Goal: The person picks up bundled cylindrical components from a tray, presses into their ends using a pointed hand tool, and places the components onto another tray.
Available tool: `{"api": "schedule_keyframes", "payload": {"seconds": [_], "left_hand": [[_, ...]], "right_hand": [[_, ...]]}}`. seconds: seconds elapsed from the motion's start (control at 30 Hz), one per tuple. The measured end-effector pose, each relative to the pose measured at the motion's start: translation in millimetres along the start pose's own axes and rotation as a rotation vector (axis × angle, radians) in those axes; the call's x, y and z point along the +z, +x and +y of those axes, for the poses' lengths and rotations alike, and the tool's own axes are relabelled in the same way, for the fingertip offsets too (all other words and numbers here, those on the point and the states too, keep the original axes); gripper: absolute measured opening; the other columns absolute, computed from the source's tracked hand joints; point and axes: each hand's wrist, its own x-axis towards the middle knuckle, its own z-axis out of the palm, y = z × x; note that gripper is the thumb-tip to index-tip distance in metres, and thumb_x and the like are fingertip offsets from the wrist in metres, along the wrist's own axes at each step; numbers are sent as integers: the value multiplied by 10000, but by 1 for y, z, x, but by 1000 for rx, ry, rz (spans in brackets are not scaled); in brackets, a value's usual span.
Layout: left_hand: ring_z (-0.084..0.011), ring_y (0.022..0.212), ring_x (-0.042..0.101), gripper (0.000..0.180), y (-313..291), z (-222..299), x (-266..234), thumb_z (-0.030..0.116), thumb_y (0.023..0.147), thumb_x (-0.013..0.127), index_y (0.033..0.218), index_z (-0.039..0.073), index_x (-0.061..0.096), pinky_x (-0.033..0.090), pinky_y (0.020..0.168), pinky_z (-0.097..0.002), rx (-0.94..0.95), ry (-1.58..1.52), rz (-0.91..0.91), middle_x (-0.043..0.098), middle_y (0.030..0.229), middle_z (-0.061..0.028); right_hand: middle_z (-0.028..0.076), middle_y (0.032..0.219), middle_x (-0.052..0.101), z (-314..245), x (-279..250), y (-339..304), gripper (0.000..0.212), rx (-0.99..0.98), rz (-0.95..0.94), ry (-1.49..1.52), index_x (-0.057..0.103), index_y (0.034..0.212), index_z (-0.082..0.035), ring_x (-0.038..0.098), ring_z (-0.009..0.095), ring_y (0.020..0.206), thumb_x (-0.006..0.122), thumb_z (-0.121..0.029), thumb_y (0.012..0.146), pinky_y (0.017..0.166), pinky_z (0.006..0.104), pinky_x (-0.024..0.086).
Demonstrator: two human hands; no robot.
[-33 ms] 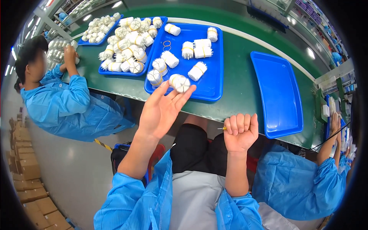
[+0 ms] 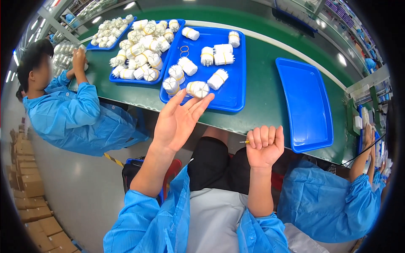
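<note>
My left hand [image 2: 179, 122] is turned palm up at the near edge of the middle blue tray [image 2: 235, 99]. Its thumb and fingertips hold a white cylindrical bundle [image 2: 198, 90], whose end face shows wedge-like segments. My right hand [image 2: 265, 145] is closed in a fist in front of the table edge, around a thin yellow tool [image 2: 247, 142] with a thin tip pointing left; the rest is hidden in the fist. Several similar white bundles [image 2: 187, 66] with yellow bands lie in the middle tray, beside two thin brown rings [image 2: 184, 51].
To the left, a blue tray [image 2: 114, 78] is heaped with white bundles [image 2: 142, 49]; another filled tray [image 2: 109, 33] stands beyond it. A bare blue tray [image 2: 310, 105] lies right on the green table [image 2: 261, 90]. Co-workers in blue sit left [image 2: 63, 109] and right [image 2: 333, 198].
The white bundle at my left fingertips has turned slightly, its end face now pointing more to the right. My right hand stays nearly still.
</note>
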Motion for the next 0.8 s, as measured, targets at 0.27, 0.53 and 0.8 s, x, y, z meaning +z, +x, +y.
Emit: {"api": "schedule_keyframes", "payload": {"seconds": [0.27,0.53,0.8], "left_hand": [[-348,1115,634,551,-53,-27,-36,205,981,491,1470,70,275,540,946,-402,285,263,80,489,1358,-313],[-310,1006,666,300,-65,-147,-121,34,884,594,1182,13,615,530,901,-389,18,1483,-312,678,1098,-145],[-344,1071,651,397,21,-215,-127,92,762,628,1147,23,693,518,892,-441,-896,2194,-1213,688,1140,-188]], "right_hand": [[-8,543,318,5,5,2,464,15,-20,-129,341,626,-137,302,125,475,367,-295,1061,472,282,293],[-6,549,337,6,4,1,440,116,-4,-372,334,639,-136,313,109,481,423,-286,1043,471,273,269],[-3,582,368,-15,12,13,388,136,-57,-360,370,684,-123,326,109,498,456,-277,1029,481,263,271]]}}
